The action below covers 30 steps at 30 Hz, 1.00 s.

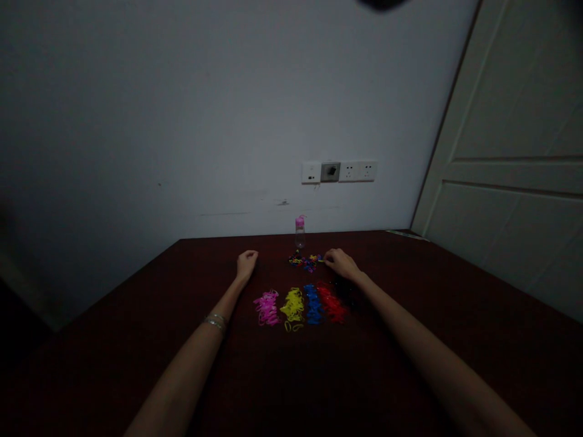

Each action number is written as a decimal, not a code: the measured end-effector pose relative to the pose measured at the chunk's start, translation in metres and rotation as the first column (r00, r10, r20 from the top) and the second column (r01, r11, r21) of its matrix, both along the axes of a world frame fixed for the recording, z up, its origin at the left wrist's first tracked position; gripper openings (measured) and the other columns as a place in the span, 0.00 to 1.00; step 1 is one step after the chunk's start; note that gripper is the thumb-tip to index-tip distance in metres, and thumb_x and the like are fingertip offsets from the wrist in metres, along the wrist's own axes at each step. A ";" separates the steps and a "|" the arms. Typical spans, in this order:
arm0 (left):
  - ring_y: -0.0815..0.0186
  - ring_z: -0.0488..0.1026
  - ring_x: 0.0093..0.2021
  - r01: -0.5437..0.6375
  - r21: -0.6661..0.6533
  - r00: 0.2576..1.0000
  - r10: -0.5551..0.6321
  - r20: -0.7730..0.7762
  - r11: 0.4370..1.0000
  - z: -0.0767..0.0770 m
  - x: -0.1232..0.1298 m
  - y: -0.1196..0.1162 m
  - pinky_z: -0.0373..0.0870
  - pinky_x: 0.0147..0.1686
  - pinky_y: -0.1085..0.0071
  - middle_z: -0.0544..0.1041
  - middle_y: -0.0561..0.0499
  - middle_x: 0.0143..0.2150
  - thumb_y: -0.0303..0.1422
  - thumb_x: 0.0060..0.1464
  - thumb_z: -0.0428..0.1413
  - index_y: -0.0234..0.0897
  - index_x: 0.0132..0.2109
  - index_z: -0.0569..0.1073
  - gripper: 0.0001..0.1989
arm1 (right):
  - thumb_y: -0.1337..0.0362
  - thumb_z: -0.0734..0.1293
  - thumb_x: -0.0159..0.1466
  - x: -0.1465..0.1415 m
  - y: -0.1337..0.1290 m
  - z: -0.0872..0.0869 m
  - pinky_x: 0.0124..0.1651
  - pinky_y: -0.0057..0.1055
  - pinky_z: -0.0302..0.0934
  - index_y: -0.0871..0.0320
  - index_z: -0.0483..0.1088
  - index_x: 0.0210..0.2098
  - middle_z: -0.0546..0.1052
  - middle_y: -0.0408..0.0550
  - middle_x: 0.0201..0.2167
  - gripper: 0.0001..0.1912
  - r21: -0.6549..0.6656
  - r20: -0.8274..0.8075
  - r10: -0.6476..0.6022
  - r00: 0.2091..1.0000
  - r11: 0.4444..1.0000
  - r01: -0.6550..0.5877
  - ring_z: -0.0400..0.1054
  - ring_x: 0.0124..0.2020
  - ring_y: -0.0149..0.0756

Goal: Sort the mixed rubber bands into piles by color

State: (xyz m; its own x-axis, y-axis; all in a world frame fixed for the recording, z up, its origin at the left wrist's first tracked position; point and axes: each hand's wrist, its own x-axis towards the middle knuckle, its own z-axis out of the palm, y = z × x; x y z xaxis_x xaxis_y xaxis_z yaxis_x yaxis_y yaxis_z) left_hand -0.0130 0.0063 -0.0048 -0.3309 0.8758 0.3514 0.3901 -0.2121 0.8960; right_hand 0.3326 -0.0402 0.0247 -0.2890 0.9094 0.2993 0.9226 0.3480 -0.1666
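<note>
Small elastic bands lie sorted by colour on the dark red table: a pink pile (266, 308), a yellow pile (294, 304), a blue pile (313, 304) and a red pile (332, 303). Behind them is a mixed heap of coloured bands (310, 263). My right hand (341, 263) reaches the right edge of this heap, its thumb and fingertips pinched on a small yellowish band (321, 261). To the left of the heap, apart from it, my left hand (246, 264) rests on the table with fingers curled closed, nothing visible in them.
A small clear bottle with a pink cap (299, 233) stands behind the mixed heap, near the wall. Dark bands (345, 292) lie beside the red pile, hard to see. Wall sockets (348, 172) sit above the table; a pale door (510, 182) is at the right.
</note>
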 end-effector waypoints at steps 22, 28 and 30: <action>0.63 0.74 0.33 0.023 -0.001 1.000 -0.023 -0.019 1.000 0.006 0.006 -0.010 0.68 0.36 0.72 0.77 0.48 0.27 0.34 0.45 0.54 0.31 0.33 0.77 0.11 | 0.71 0.66 0.56 -0.088 -0.042 0.022 0.51 0.30 0.58 0.59 0.78 0.30 0.76 0.52 0.43 0.07 -0.120 -0.109 0.550 0.828 0.820 -0.560 0.69 0.47 0.38; 0.63 0.74 0.34 0.021 0.014 0.999 -0.020 -0.032 1.000 0.005 0.006 -0.009 0.68 0.36 0.71 0.77 0.48 0.28 0.34 0.46 0.54 0.32 0.33 0.77 0.11 | 0.70 0.65 0.57 -0.078 -0.044 0.023 0.52 0.30 0.58 0.60 0.77 0.33 0.76 0.52 0.42 0.09 -0.111 -0.145 0.555 0.819 0.813 -0.571 0.68 0.48 0.39; 0.63 0.74 0.35 0.022 0.024 0.999 -0.021 -0.040 0.999 0.005 0.006 -0.009 0.68 0.37 0.71 0.78 0.47 0.30 0.33 0.46 0.54 0.32 0.33 0.77 0.11 | 0.69 0.64 0.58 -0.070 -0.043 0.025 0.53 0.32 0.58 0.60 0.77 0.36 0.76 0.52 0.43 0.10 -0.074 -0.157 0.530 0.833 0.835 -0.545 0.68 0.49 0.39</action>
